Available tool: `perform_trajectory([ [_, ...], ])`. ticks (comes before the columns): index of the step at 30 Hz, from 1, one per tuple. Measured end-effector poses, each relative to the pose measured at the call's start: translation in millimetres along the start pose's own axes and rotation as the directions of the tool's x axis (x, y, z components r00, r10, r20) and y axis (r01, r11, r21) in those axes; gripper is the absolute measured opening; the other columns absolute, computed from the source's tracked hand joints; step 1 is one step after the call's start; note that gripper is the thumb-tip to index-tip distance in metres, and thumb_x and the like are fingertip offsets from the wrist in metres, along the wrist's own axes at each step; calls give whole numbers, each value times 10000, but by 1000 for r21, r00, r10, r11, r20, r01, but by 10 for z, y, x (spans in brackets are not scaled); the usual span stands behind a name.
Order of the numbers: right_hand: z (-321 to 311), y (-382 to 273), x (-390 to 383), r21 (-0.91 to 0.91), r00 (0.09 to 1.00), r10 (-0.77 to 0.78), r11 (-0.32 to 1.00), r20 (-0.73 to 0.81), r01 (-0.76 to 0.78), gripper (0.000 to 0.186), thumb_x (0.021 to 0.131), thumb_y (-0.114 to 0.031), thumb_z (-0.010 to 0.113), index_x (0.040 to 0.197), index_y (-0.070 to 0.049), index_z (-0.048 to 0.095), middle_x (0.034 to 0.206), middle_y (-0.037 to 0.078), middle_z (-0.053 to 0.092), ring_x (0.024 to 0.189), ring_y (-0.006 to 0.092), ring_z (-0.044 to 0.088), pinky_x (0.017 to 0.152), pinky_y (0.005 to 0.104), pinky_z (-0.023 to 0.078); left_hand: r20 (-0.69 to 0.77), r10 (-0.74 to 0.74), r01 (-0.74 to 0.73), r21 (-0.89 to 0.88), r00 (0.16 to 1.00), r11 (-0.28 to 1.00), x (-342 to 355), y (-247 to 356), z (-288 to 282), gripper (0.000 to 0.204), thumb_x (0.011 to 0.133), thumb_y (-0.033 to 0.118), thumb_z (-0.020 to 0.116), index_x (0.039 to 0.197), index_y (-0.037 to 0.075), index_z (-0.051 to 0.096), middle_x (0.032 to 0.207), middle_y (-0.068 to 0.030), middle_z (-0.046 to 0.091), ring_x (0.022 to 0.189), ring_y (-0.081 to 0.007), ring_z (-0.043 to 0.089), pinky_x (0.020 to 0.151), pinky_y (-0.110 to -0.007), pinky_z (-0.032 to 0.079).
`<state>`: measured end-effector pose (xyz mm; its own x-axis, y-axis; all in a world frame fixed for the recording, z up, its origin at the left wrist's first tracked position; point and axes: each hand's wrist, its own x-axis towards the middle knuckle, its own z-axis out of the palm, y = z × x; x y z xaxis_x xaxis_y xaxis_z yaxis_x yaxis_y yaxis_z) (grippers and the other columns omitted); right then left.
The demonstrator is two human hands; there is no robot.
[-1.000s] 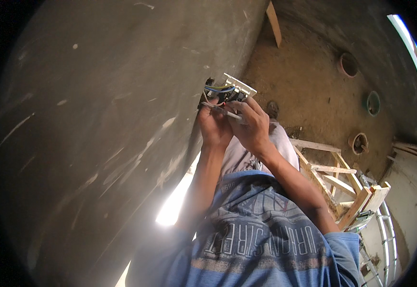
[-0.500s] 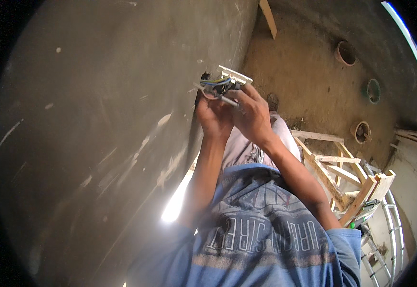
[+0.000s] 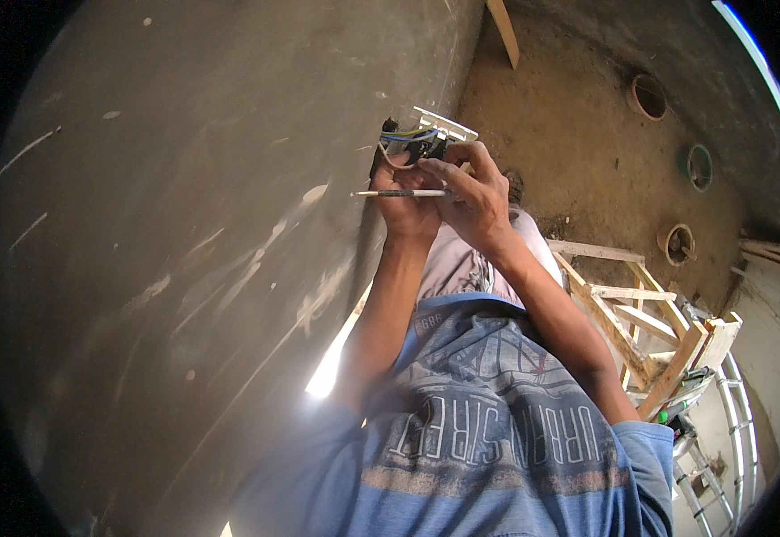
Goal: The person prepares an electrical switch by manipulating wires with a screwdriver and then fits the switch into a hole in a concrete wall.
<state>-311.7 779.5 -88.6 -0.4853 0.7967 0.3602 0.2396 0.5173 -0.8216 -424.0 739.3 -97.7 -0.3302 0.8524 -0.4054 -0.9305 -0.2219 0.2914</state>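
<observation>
A white electrical faceplate (image 3: 446, 125) with a dark back hangs out from the wall on several wires (image 3: 408, 136), yellow-green, blue and brown. The wires come from a dark opening (image 3: 390, 125) in the wall. My left hand (image 3: 406, 204) is closed beneath the fitting, its fingers at the dark back and partly hidden. My right hand (image 3: 477, 197) is closed, its fingertips pinching near the wires at the fitting's right side. A slim screwdriver (image 3: 399, 192) with a dark shaft lies in my right hand, pointing left across my left palm.
The grey plastered wall (image 3: 184, 179) runs along my left. At right stands a wooden trestle (image 3: 631, 295), with a metal ladder (image 3: 737, 421) behind it. Several round buckets, including a reddish one (image 3: 647, 97), stand on the brown floor (image 3: 569, 134). A plank (image 3: 503, 34) leans at the far end.
The screwdriver has swung from a slant to nearly level, now pointing left toward the wall. My right fingers have shifted at the fitting, and the faceplate sits slightly higher in view.
</observation>
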Motion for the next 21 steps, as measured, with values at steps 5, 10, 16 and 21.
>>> perform_trajectory([
  [5, 27, 99, 69, -18, 996, -88, 996, -15, 88, 458, 630, -18, 735, 1065, -160, 710, 991, 83, 599, 848, 292, 611, 696, 389, 518, 55, 12, -11, -11, 998, 1000, 45, 10, -72, 285, 884, 174, 529, 1073, 1, 651, 1037, -148, 705, 956, -263, 686, 900, -414, 546],
  [10, 18, 40, 15, 46, 1000, 6, 999, -5, -5, 436, 621, 8, 729, 1032, -135, 715, 1000, 102, 601, 867, 304, 626, 708, 386, 526, 11, 120, -120, 59, 993, 991, 113, -14, -110, 267, 880, 161, 528, 1070, 12, 644, 1035, -135, 702, 890, -260, 691, 825, -383, 567],
  [16, 69, -29, -59, 146, 985, 122, 984, -126, -103, 325, 694, 17, 727, 1003, -84, 719, 984, 133, 603, 878, 306, 645, 731, 373, 531, -81, 108, -99, 109, 991, 989, 49, -9, -22, 253, 866, 128, 531, 1072, 23, 631, 993, -121, 692, 865, -246, 681, 784, -361, 564],
  [21, 110, -30, -55, 182, 973, 136, 978, -184, -102, 241, 735, 6, 729, 971, -41, 724, 949, 143, 608, 851, 298, 641, 737, 357, 516, -9, 94, -93, 83, 996, 992, 39, 10, 43, 216, 860, 131, 529, 1023, 29, 629, 950, -100, 680, 862, -238, 671, 785, -348, 556],
])
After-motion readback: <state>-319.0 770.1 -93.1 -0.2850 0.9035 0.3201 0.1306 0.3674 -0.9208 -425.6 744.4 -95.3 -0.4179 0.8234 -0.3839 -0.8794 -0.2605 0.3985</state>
